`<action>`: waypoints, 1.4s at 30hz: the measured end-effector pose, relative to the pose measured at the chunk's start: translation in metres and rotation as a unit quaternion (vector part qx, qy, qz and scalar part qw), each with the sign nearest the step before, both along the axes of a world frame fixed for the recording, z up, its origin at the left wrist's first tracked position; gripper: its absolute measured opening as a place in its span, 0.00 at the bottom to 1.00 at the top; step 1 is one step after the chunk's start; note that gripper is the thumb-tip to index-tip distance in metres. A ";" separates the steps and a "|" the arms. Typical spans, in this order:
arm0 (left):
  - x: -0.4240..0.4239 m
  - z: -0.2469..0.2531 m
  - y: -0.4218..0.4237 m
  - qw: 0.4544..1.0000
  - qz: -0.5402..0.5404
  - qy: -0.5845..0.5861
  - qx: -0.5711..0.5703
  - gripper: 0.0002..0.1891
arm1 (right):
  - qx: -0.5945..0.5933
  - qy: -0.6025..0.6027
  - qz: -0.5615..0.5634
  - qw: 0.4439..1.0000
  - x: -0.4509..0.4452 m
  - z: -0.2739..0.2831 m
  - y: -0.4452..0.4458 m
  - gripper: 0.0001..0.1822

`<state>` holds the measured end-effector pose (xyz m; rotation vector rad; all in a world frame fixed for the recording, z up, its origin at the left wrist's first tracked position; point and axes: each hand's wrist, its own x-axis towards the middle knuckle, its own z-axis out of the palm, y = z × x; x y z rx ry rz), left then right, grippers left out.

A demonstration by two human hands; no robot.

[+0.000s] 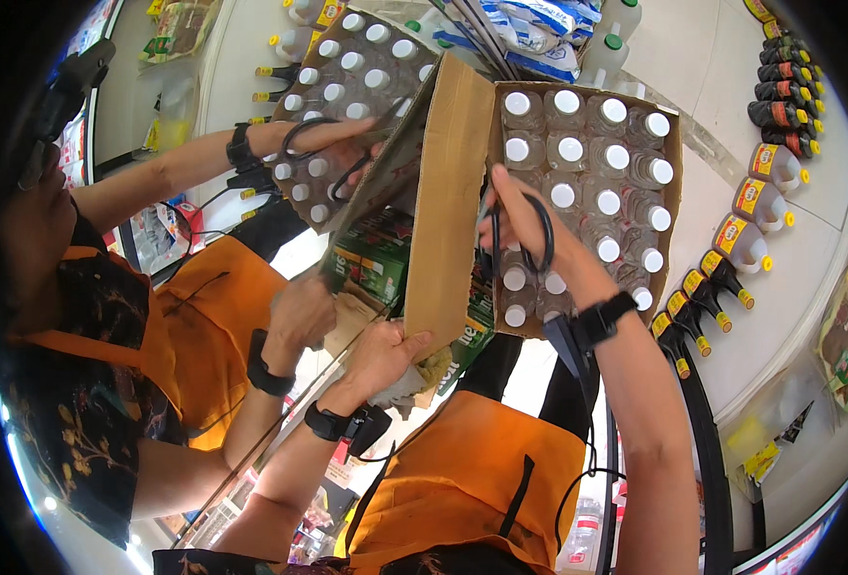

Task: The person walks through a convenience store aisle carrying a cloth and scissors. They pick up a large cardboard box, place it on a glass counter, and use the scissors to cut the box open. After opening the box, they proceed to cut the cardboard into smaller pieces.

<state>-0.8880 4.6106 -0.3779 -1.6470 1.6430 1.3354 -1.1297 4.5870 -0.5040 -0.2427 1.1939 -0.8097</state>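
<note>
My left hand [384,359] grips the lower end of an upright brown cardboard panel [447,201], thumb on its face. My right hand [521,215] holds scissors with black loop handles [541,233]. The blades are mostly hidden at the panel's right edge; whether they are closed cannot be told. Just right of the panel, a cardboard tray [675,154] holds rows of clear plastic bottles with white caps [613,157]. Below the panel, a green Heineken carton [470,334] shows partly. Some crumpled grey material [398,388] lies under my left hand.
A mirror on the left reflects me, the cardboard and the bottles; its edge [280,424] runs diagonally beside my left forearm. Dark bottles [722,277] and yellow-labelled jugs [744,241] line the pale shelf at right. Blue-and-white bags [539,32] and green-capped jugs [613,47] stand behind.
</note>
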 end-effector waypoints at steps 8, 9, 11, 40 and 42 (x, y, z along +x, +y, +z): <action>-0.022 0.020 -0.009 0.998 -0.035 -0.045 0.020 0.19 | -0.065 0.136 0.020 0.988 -0.004 -0.009 -0.024 0.32; -0.029 0.032 -0.013 1.000 -0.012 -0.017 0.023 0.18 | -0.057 0.135 0.012 0.989 -0.009 -0.006 -0.025 0.32; -0.033 0.055 -0.014 0.999 0.003 -0.007 0.036 0.18 | -0.038 0.129 0.003 0.991 -0.016 0.005 -0.020 0.34; 0.253 0.026 0.177 0.985 0.077 -0.145 0.044 0.19 | 0.126 0.462 -0.110 0.871 -0.116 0.020 0.217 0.20; 0.266 0.000 0.193 0.984 0.050 -0.168 0.003 0.19 | 0.132 0.456 -0.102 0.874 -0.111 0.002 0.238 0.20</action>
